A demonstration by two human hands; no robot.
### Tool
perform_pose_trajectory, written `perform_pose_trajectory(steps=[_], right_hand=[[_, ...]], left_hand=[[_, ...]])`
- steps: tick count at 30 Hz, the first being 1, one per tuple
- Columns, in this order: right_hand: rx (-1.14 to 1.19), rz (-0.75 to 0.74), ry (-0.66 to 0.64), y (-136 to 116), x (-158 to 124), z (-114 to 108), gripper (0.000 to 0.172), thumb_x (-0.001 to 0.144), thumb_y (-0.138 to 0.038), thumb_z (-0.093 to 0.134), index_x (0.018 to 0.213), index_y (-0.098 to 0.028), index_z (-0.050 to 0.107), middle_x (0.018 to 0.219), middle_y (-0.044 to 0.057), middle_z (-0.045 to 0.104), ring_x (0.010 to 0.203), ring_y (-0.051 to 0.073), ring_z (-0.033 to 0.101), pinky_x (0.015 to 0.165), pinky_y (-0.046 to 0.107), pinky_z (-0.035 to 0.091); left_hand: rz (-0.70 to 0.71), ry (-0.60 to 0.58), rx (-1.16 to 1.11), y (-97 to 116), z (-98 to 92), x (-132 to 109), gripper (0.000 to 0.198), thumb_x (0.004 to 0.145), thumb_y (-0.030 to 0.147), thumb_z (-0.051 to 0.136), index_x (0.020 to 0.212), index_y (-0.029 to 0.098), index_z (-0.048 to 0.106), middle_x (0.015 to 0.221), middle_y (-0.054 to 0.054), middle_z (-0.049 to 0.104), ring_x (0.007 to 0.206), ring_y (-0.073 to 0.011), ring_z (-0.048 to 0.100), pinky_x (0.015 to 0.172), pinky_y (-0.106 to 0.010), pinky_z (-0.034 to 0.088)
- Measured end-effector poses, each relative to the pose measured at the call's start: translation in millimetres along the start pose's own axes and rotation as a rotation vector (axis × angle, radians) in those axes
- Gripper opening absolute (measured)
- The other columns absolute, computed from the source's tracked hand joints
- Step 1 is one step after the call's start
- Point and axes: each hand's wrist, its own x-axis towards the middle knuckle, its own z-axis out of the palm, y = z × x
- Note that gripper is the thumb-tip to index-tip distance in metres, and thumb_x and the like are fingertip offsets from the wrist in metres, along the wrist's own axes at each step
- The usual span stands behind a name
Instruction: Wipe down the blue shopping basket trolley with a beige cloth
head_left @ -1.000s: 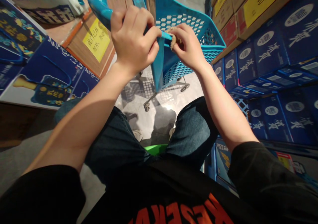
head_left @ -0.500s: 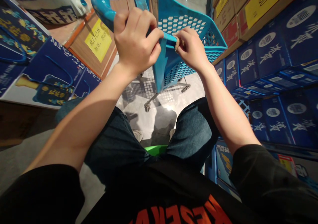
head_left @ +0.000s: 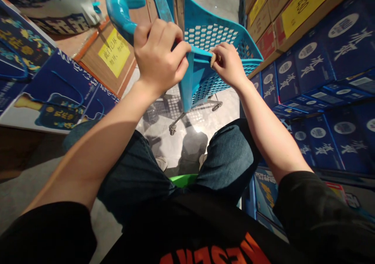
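A blue plastic shopping cart stands in front of me, with a perforated basket and wheeled metal legs. My left hand is closed around its blue handle, near where the handle meets the basket's side. Between the fingers of my right hand is a tan, crumpled cloth, pressed against the basket's narrow blue rim. Most of the cloth is hidden by the fingers.
Blue boxes are stacked along the right, below brown cartons with yellow signs. On the left are blue gift boxes and a wooden cabinet bearing a yellow note. Something green shows between my legs.
My right hand has slid a little to the right along the rim with the cloth. My left hand keeps its grip on the handle. The view has shifted slightly.
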Motion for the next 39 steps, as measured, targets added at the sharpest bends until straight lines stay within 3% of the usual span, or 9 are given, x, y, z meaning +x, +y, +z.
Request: perform_pose_trajectory(steps=[3,8,11,16,21,25,28,32,39], right_hand=[[-0.007,-0.030,-0.001,-6,1,3,0.020,0.100,-0.050,0.059,0.103,-0.031,0.065,0.114,0.012,0.070,0.119,0.038,0.058,0.106,0.055,0.050],[-0.056,0.038,0.008,28,-2,4,0.024,0.102,-0.049,0.054,0.096,-0.028,0.064,0.104,0.013,0.068,0.109,0.037,0.060,0.101,0.057,0.052],[-0.080,0.029,0.011,35,-2,7,0.025,0.103,-0.048,0.054,0.097,-0.026,0.064,0.105,0.014,0.067,0.110,0.038,0.060,0.101,0.060,0.052],[-0.074,-0.035,0.020,-4,-1,14,0.019,0.103,-0.042,0.053,0.103,-0.026,0.064,0.109,0.014,0.067,0.113,0.038,0.059,0.103,0.063,0.051],[-0.052,-0.062,-0.008,-30,-1,11,0.016,0.103,-0.039,0.053,0.099,-0.027,0.063,0.109,0.012,0.068,0.111,0.036,0.060,0.102,0.060,0.053],[-0.029,-0.024,-0.029,-8,-4,2,0.021,0.102,-0.043,0.055,0.090,-0.028,0.062,0.098,0.011,0.068,0.103,0.034,0.061,0.099,0.058,0.055],[-0.038,0.006,0.008,11,-7,-1,0.024,0.101,-0.046,0.055,0.087,-0.027,0.062,0.091,0.011,0.067,0.098,0.034,0.062,0.096,0.057,0.056],[-0.065,-0.004,0.038,8,-8,3,0.022,0.101,-0.044,0.053,0.090,-0.026,0.062,0.092,0.011,0.067,0.102,0.034,0.062,0.098,0.059,0.055],[-0.052,-0.047,-0.025,-17,-4,12,0.015,0.100,-0.038,0.055,0.092,-0.028,0.062,0.103,0.010,0.069,0.107,0.034,0.061,0.100,0.057,0.053]], left_hand=[[0.018,0.015,-0.010,-1,0.7,-2,0.034,0.105,0.042,0.043,0.113,0.027,0.073,0.129,-0.013,0.068,0.130,-0.0394,0.050,0.116,-0.069,0.026],[0.051,0.019,-0.038,-7,4.1,-4,0.035,0.102,0.039,0.045,0.120,0.029,0.073,0.126,-0.012,0.070,0.134,-0.0398,0.049,0.119,-0.070,0.024],[0.070,0.019,-0.050,-12,7.1,-5,0.035,0.100,0.036,0.048,0.123,0.030,0.073,0.126,-0.012,0.071,0.135,-0.0402,0.048,0.120,-0.073,0.023],[0.094,0.050,-0.019,-11,9.6,-8,0.037,0.096,0.032,0.051,0.127,0.032,0.072,0.131,-0.011,0.071,0.141,-0.0414,0.047,0.122,-0.078,0.021],[0.209,0.001,0.006,10,22.9,-10,0.042,0.095,0.029,0.052,0.134,0.029,0.069,0.140,-0.010,0.069,0.144,-0.0392,0.053,0.122,-0.071,0.035],[0.280,-0.048,0.058,26,41.7,-10,0.053,0.097,0.024,0.048,0.149,0.023,0.059,0.157,-0.012,0.060,0.151,-0.0346,0.049,0.126,-0.059,0.037],[0.249,-0.041,0.065,28,51.9,-11,0.062,0.096,0.025,0.048,0.158,0.021,0.050,0.162,-0.012,0.054,0.154,-0.0356,0.046,0.128,-0.058,0.034],[0.174,-0.033,0.067,26,58.9,-8,0.060,0.096,0.029,0.052,0.155,0.022,0.054,0.151,-0.013,0.063,0.145,-0.0381,0.053,0.124,-0.058,0.037],[0.126,0.079,0.053,38,64.3,10,0.040,0.103,0.033,0.043,0.131,0.018,0.067,0.121,-0.018,0.072,0.124,-0.0407,0.062,0.107,-0.057,0.046]])
